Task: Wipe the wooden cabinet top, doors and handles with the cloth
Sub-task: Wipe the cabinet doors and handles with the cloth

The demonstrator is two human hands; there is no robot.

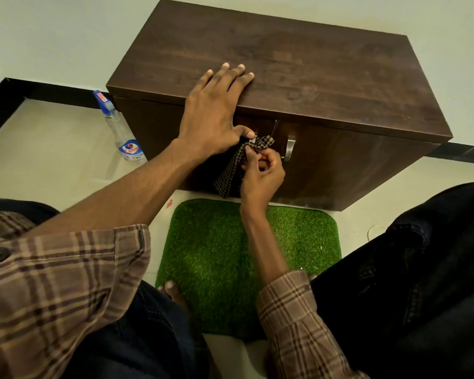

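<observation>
Plaid sleeves frame a fuzzy green mat [230, 258]. Left hand [211, 116] lies flat, fingers straight, on the dark wooden cabinet [326, 69] top; right hand [260, 176] pinches the checkered cloth [231, 170] at the left door handle.

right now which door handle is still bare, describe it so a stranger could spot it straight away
Start at the dark wooden cabinet and drop to its front, where the two doors meet. Just right of that seam is a curved silver handle, fully in view. Unlike the other handle to its left, which is mostly hidden behind the left hand and the checked cloth, nothing covers it.
</observation>
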